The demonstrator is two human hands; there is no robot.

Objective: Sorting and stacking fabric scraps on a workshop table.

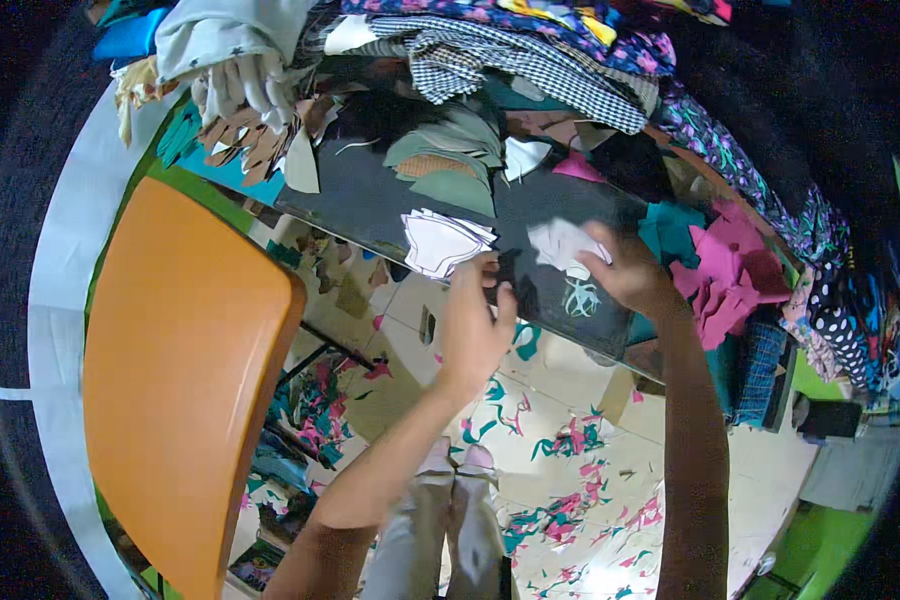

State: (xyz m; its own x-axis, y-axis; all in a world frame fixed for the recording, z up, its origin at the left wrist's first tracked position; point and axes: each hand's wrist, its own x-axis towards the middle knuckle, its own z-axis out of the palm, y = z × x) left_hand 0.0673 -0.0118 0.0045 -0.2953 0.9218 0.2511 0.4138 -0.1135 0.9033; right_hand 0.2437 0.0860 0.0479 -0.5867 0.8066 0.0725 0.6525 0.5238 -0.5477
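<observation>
The left forearm is entering from the near side and slanting toward the far right, its wrist nearly in line with it. The left hand [475, 325] is hovering at the near edge of the black bench [350, 215], its fingers curling loosely and its thumb standing apart to the right, so it is not closing on anything. Its fingertips are ending at the near right corner of the white stack [438, 243]; whether they are touching it, I cannot tell. The right forearm is rising almost straight from the near right, and the right hand [628, 272] is bending leftward over the bench, pinching a white piece [562, 246] between thumb and fingers.

The white stack is lying left of the middle of the bench, close to its near edge. Its thin, flat pieces are fanning slightly, showing curved sides and dark lines along their borders. The pinched piece is looking pale, angular and a little blurred. Just on its near side, a tangle of pale green strips [581, 298] is lying on the bench. Farther off, green cut pieces [455, 150] are overlapping in a pile, while pink fabric [735, 270] is sitting crumpled at the right.
</observation>
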